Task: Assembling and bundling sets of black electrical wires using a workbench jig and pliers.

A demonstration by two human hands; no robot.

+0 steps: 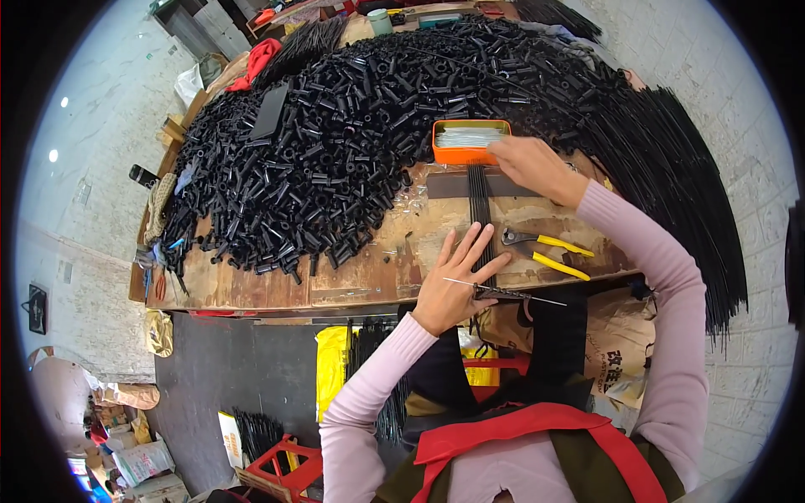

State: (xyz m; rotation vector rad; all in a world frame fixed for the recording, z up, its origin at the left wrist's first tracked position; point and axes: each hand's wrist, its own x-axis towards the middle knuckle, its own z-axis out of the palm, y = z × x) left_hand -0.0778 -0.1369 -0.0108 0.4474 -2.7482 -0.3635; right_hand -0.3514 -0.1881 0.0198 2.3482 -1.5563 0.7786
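Red trim (pixel 511 427); left fingers (pixel 479 245) spread over rods (pixel 479 191) (pliers (pixel 563 244) beside); right fingers (pixel 502 150), grip unclear.

The left hand (pixel 453 289) is covering part of the black rods (pixel 478 197), the right hand (pixel 530 166), its grip appearing too small to tell, is hiding a corner of the orange box (pixel 463 157), and the lower edge is cutting off the left sleeve (pixel 356 432).

Tubes (pixel 310 159) heaped on table (pixel 348 283) left and back, wires (pixel 471 137) in box (pixel 463 157), pliers (pixel 560 243) before it, rods (pixel 671 184) at far right
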